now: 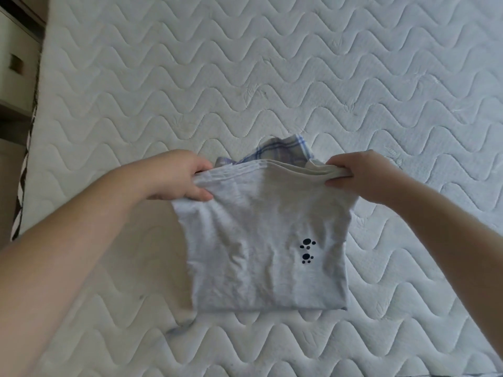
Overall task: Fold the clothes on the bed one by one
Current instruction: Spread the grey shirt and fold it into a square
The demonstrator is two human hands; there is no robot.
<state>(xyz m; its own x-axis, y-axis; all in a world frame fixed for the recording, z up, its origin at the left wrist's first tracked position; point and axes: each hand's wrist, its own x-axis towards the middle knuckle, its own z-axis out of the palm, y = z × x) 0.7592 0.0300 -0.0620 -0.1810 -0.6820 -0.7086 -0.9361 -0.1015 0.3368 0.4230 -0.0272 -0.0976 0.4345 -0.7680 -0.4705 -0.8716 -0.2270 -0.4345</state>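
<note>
— Quilted white mattress (272, 77) with a wavy stitch pattern fills nearly the whole view; what else is around it?

— At the far left edge, a pale cabinet (13, 63) stands beside the bed, with a dark strip of floor below it.

— Where is the clothing?

— A light grey garment (261, 254), folded over, hangs from both hands in the middle of the view, its lower fold resting on the mattress. 2 small dark paw prints (307, 250) sit on its front, one above the other.

— How do the hands hold it?

— The left hand (177, 176) pinches the top left corner, thumb on the near side, fingers curled behind the cloth. The right hand (353, 174) grips the top right corner, where the layered edge bunches between thumb and fingers. Both forearms are bare.

— Anything behind it?

— A blue and white checked cloth (283, 149) peeks out just above the garment's top edge, between the 2 hands. Whether it is part of the same piece or a separate one, I cannot tell.
</note>
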